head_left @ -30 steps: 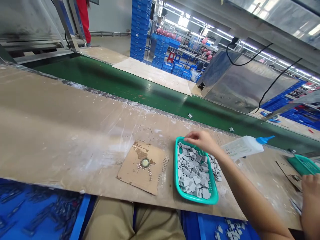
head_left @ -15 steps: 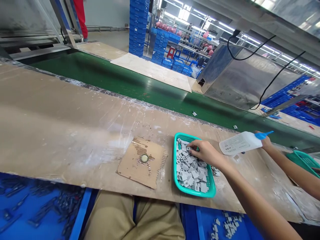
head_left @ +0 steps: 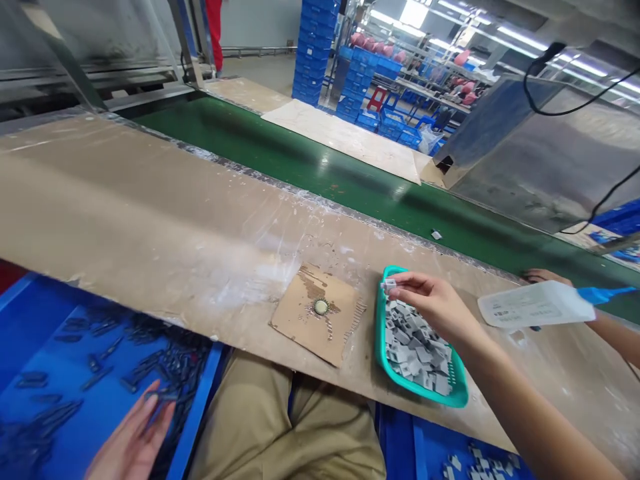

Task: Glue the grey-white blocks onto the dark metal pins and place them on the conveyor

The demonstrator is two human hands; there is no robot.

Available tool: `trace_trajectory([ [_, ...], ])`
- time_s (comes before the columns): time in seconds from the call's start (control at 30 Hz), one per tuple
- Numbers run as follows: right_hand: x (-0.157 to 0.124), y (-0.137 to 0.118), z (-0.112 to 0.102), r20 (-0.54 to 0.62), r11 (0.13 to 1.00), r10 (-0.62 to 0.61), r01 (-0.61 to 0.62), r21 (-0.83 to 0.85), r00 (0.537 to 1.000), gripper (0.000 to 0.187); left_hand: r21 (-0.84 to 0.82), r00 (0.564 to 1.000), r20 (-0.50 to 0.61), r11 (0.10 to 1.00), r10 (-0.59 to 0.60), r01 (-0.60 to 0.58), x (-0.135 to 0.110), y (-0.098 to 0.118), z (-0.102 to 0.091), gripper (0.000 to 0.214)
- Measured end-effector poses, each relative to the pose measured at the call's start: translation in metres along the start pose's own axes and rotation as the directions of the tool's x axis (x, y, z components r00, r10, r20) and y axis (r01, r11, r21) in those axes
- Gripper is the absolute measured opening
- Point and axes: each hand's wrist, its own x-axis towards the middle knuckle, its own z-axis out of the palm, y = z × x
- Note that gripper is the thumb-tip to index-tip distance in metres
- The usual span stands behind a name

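Note:
My right hand (head_left: 433,300) pinches a small grey plastic block (head_left: 389,285) between thumb and fingers. It is just above the far left rim of a green basket (head_left: 381,347), which is heaped with similar grey blocks (head_left: 417,350). Down at the lower left, my left hand (head_left: 133,437) is over a blue bin (head_left: 200,393) of dark slender plastic parts (head_left: 160,357). Its thumb and fingers close on one dark plastic part (head_left: 163,395), partly hidden and blurred. Between the hands lies a cardboard piece (head_left: 295,323) with brown smears and a round cap (head_left: 321,307) on it.
A white bottle with a blue nozzle (head_left: 537,305) is right of the basket, with a co-worker's hand (head_left: 547,275) behind it. Past the brown worktop (head_left: 200,233) runs a green conveyor belt (head_left: 280,157) bearing a small part (head_left: 437,235). Another blue bin (head_left: 430,447) holds grey blocks.
My right hand has lifted a grey block out of the heap to the basket rim. My left hand has come into view at the left bin. The view has turned left.

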Motion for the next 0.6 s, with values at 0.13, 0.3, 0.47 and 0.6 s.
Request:
trace_trajectory([
  [0.13,0.002,-0.01,0.038,0.136,0.885,-0.263,0.295,-0.361,0.955,0.024,-0.109,0.988,0.124,0.989,-0.09,0.104,-0.017,-0.009,0.026,0.042],
  [0.3,0.009,-0.008,0.072,0.365,0.69,-0.428,0.56,-0.459,0.827,0.022,-0.079,0.945,0.305,0.985,-0.12,0.151,-0.041,-0.021,0.048,0.036],
  [0.47,0.018,0.005,0.084,0.46,0.615,-0.431,0.626,-0.479,0.776,0.023,-0.047,0.874,0.459,0.978,-0.16,0.204,-0.06,-0.025,0.065,0.03],
  [0.6,0.019,0.006,0.083,0.468,0.607,-0.423,0.626,-0.489,0.776,0.022,-0.027,0.824,0.536,0.972,-0.185,0.236,-0.063,-0.031,0.08,0.028],
])
